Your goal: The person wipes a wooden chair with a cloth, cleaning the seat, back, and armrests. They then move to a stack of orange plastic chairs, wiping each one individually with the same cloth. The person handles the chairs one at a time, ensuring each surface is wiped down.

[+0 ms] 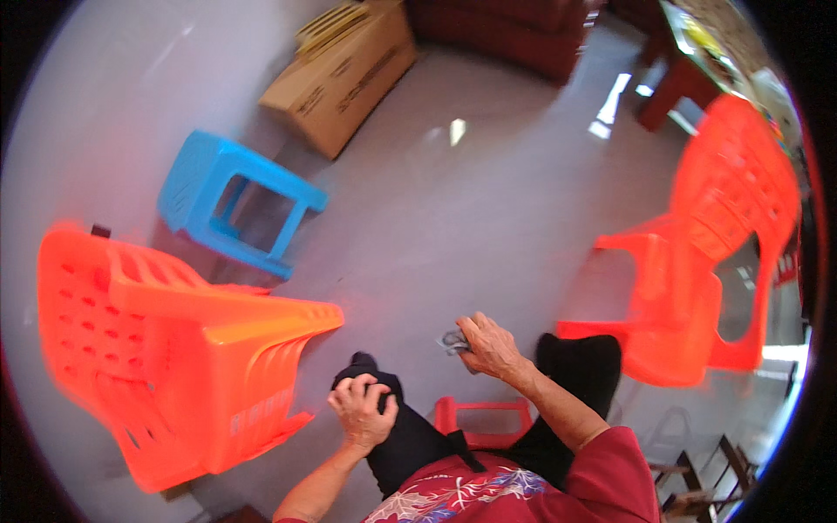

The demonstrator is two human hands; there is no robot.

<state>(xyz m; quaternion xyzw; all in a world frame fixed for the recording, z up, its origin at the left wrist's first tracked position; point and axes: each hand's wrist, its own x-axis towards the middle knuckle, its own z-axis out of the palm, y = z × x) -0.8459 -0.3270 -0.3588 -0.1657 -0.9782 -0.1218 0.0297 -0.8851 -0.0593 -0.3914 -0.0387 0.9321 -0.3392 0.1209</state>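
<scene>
My left hand (362, 410) rests on my left knee, its fingers spread over the black trousers (410, 440); nothing is held in it. My right hand (493, 347) is closed around a crumpled grey cloth (454, 343), out in front of my knees and above the floor. Part of the cloth sticks out past the fingers, and the rest is hidden in the grip. A low red stool (484, 404) shows between my legs. To my left an orange plastic chair (218, 349) stands close to my left knee.
Beyond that chair, a blue plastic stool (205, 192) lies on its side. Farther off is a cardboard box (349, 83) with a yellow slatted thing on top. Another orange chair (680, 296) stands at the right. A dark red sofa (506, 30) and a table (676, 61) are at the back.
</scene>
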